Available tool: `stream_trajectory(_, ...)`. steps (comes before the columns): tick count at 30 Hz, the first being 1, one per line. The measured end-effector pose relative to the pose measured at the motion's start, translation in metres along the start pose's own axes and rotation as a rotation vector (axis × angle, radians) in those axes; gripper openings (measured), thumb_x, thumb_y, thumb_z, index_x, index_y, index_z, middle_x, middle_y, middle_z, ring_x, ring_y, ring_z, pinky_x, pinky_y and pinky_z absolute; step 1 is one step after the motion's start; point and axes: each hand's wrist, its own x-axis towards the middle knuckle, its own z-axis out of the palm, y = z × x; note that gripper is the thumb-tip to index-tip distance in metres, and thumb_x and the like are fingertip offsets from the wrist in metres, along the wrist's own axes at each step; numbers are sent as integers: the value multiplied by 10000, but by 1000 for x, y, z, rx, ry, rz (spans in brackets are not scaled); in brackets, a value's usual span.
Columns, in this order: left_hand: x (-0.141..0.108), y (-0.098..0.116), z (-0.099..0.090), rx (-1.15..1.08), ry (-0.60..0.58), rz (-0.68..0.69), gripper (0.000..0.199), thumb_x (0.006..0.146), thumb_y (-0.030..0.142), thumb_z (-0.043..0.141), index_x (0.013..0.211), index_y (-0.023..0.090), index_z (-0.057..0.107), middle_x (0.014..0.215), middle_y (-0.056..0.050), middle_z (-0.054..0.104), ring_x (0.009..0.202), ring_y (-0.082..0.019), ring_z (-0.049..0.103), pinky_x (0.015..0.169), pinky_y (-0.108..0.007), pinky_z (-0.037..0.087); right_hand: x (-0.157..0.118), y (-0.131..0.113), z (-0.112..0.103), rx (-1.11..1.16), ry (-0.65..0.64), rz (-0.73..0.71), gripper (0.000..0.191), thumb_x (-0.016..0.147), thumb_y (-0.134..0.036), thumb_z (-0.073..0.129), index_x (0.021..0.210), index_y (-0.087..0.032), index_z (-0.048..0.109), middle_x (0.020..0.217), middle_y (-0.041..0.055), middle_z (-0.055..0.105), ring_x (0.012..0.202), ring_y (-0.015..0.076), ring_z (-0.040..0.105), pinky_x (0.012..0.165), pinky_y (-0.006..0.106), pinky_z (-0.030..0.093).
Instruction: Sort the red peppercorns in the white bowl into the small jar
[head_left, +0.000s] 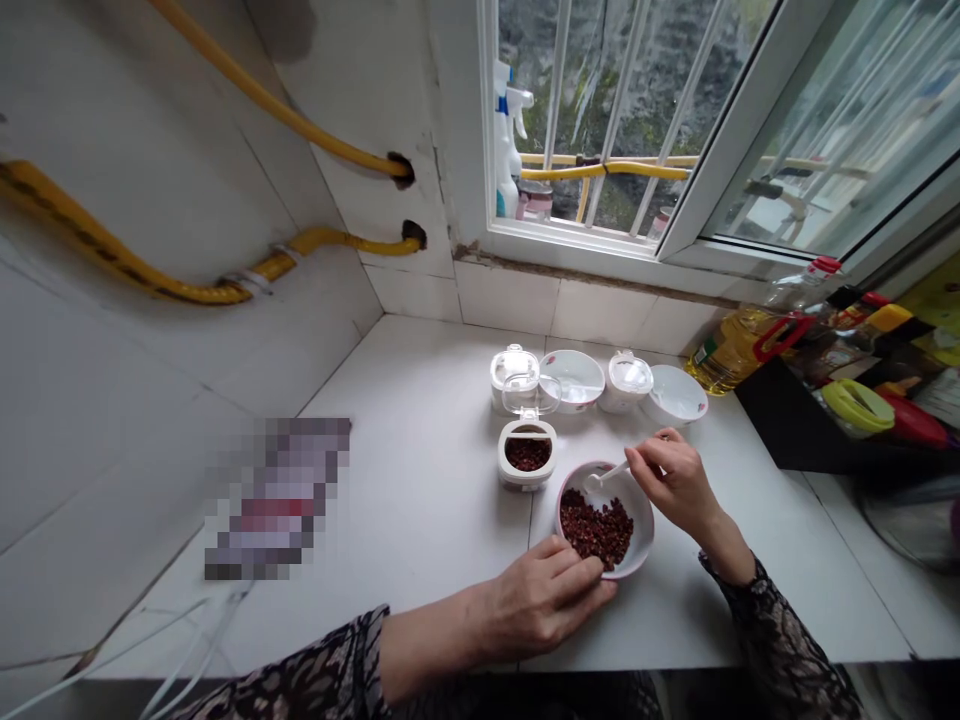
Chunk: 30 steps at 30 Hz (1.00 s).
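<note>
The right hand (671,482) pinches a white spoon (609,474) above a bowl (649,530) of red peppercorns (596,530). The curled left hand (544,600) covers the rim at 6 o'clock, any grip hidden. An open jar (527,458) sits at 10 o'clock; a pixelated object (274,500) on the surface (420,520) is unreadable.

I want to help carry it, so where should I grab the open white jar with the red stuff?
Hold the open white jar low on its squarish sides, bringing your hand from the near side. Its clear lid stands open at the far side, so that way is awkward, and the red peppercorns lie uncovered in the top.
</note>
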Motion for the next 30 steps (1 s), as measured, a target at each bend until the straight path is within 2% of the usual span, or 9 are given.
stream_trajectory(4, 1, 1, -2, -5, 13, -23, 205, 968, 81, 453, 1069, 52, 629, 923, -86, 610, 707, -158, 500, 649, -302, 449, -9, 7, 11, -87, -48, -25, 387, 950, -188, 496, 567, -186, 444, 484, -62, 439, 460, 84, 329, 653, 272, 342)
stream_trajectory(9, 2, 1, -2, -2, 2, -23, 221, 975, 83, 436, 1070, 56, 634, 932, -89, 606, 701, -153, 478, 655, -301, 454, -12, 2, 20, 42, -110, 54, 425, 952, -216, 493, 533, -184, 426, 471, -62, 419, 461, 83, 321, 620, 258, 339)
stream_trajectory(16, 1, 1, -1, 1, 1, -23, 214, 969, 77, 447, 1069, 58, 635, 924, -87, 616, 697, -143, 492, 663, -292, 458, -14, 6, 14, 293, -119, 418, 436, 925, -362, 499, 529, -185, 470, 503, -26, 455, 512, 106, 409, 540, 245, 331)
stream_trajectory(19, 1, 1, -2, -8, 5, -20, 217, 974, 75, 438, 1064, 54, 634, 922, -87, 623, 690, -144, 499, 652, -293, 458, -14, 8, 16, 467, -130, 571, 458, 896, -455, 508, 529, -182, 478, 502, -28, 419, 497, 99, 378, 497, 238, 306)
stream_trajectory(22, 2, 0, -4, -4, -10, -18, 223, 980, 79, 430, 1070, 50, 632, 929, -92, 631, 694, -147, 507, 661, -299, 470, -14, 10, 18, 573, -130, 660, 494, 855, -527, 530, 506, -190, 437, 485, -38, 358, 476, 88, 317, 469, 236, 278)
stream_trajectory(30, 3, 0, -3, -10, -12, -22, 207, 972, 75, 451, 1059, 51, 638, 918, -88, 633, 686, -141, 506, 662, -292, 474, -11, 10, 9, 459, -91, 630, 469, 857, -507, 531, 522, -181, 497, 502, -15, 437, 515, 109, 390, 513, 245, 321)
